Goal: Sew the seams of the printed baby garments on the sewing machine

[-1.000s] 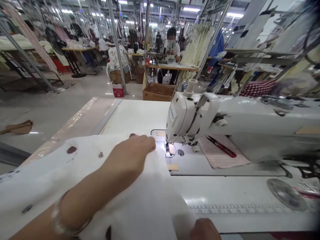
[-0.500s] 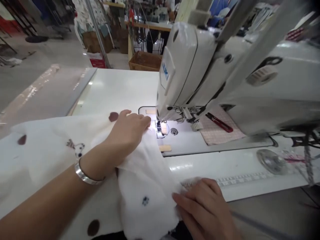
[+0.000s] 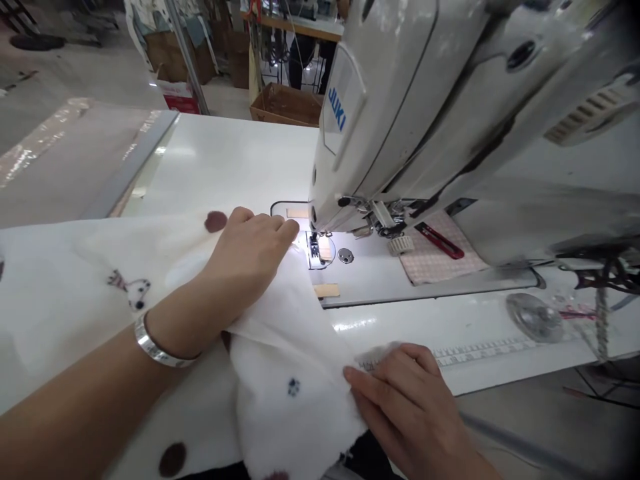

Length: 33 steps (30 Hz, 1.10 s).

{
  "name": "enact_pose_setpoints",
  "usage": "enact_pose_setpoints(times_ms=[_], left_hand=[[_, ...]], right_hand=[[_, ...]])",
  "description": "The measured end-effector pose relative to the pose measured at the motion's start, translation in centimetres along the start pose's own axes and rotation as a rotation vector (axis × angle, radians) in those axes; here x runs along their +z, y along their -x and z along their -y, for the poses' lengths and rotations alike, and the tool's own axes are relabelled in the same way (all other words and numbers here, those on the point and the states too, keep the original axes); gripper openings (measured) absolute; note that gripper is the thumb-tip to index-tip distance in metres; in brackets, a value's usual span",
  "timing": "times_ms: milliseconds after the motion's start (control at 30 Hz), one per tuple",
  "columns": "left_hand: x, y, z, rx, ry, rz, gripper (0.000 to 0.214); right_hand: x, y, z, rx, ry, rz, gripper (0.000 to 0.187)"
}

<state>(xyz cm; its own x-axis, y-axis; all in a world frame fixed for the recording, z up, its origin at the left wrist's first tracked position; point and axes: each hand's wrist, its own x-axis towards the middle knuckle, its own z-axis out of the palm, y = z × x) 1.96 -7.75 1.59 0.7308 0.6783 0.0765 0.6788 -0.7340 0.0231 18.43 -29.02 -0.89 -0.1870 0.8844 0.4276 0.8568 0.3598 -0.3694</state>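
Note:
White fleecy fabric [image 3: 280,347] with brown spots and small animal prints covers the left of the table and drapes over its front edge. My left hand [image 3: 250,257] presses on it just left of the presser foot [image 3: 314,247], thumb and fingers closed on the cloth near its edge. Lower right, my right hand [image 3: 405,393] pinches the same fabric's right edge between thumb and fingers. The JUKI sewing machine [image 3: 370,113] stands over the lit needle plate [image 3: 327,270]; the cloth's edge lies close beside the foot. I cannot tell whether it is under it.
Right of the needle, a red cutter [image 3: 440,241] lies on a pink checked cloth [image 3: 430,263]. A clear round dish [image 3: 534,317] sits near the front edge, by a ruler strip [image 3: 485,350]. Behind the table is a cardboard box [image 3: 285,105].
The view has shifted closer to the machine, which looks larger. Both hands keep their hold on the fabric, with little movement relative to the needle area.

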Motion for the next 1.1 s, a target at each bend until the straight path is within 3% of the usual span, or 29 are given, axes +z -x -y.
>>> enact_pose_setpoints(times_ms=[300, 600, 733, 800, 900, 1100], left_hand=[[0.6, 0.1, 0.8, -0.056, 0.241, -0.050, 0.018], [0.8, -0.1, 0.6, 0.031, 0.124, -0.100, 0.019], [0.1, 2.1, -0.4, 0.148, 0.087, 0.001, 0.017], [0.0, 3.9, -1.2, 0.173, 0.076, -0.022, 0.016], [0.3, 5.8, -2.2, 0.165, 0.079, -0.067, 0.035], [0.8, 5.1, -2.2, 0.179, 0.113, -0.019, 0.040]], right_hand=[[0.1, -0.3, -0.7, -0.079, -0.044, 0.037, 0.015], [-0.1, -0.6, -0.7, -0.065, -0.029, 0.048, 0.016], [-0.5, -0.5, -1.1, -0.124, -0.024, 0.053, 0.016], [-0.7, -0.1, -1.5, -0.157, -0.020, 0.047, 0.016], [-1.0, 0.6, -2.0, -0.183, -0.013, 0.035, 0.017], [-1.0, 1.3, -2.3, -0.202, 0.030, 0.015, 0.018]])
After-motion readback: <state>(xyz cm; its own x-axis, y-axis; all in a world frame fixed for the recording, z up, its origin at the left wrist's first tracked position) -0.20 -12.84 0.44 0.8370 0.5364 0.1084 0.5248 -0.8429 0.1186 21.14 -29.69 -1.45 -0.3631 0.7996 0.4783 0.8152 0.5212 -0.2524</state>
